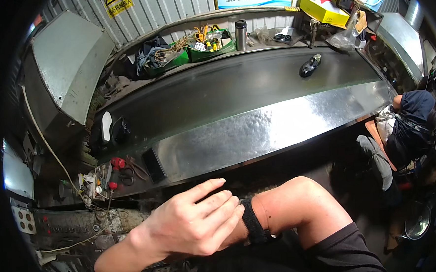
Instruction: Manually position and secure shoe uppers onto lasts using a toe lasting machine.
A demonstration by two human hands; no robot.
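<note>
My left hand [188, 221] lies across my right forearm, close to a black wrist strap [253, 220]. Its fingers are stretched out, and I see nothing held in it. The right arm is bent, with the elbow towards the right. My right hand is hidden behind the left one, so its fingers do not show. In front of my hands is a shiny metal bench edge [257, 129], with a dark flat phone-like slab [154, 165] at its left end.
Behind the metal strip runs a dark conveyor belt [215, 87] carrying a black shoe [310, 65]. A pale-soled shoe [106, 127] is at left, near pliers [137, 169]. Green bins [167, 64] and a steel flask [241, 35] stand behind. A person [414, 125] sits at right.
</note>
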